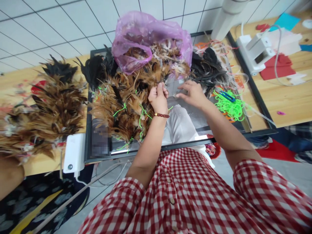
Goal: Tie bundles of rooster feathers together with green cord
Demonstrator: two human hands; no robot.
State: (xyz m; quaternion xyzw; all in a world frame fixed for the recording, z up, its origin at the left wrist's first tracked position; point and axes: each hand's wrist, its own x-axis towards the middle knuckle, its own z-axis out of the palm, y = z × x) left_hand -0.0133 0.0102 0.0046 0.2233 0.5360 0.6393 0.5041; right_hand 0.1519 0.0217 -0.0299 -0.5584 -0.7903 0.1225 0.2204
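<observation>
My left hand (159, 96), with a beaded bracelet at its wrist, is closed in a pinch at the right edge of a pile of brown feathers (126, 113). Whatever lies between its fingertips is too small to make out. To its right, my right hand (193, 94) hovers over a dark glossy panel with its fingers apart and nothing visible in them. Short green ties (141, 118) run among the brown feathers. Behind both hands, a purple plastic bag (131, 26) lies open with more feathers spilling from its mouth. Black feathers (207, 70) lie beyond my right hand.
A black frame (258, 100) borders the panel. Bright green cord (231, 107) with blue tweezers (227, 96) lies at the right. A white power strip (253, 52) and red sheets are farther right. On the left are another feather heap (58, 104), a white power bank (74, 152) and another person's arm (9, 175).
</observation>
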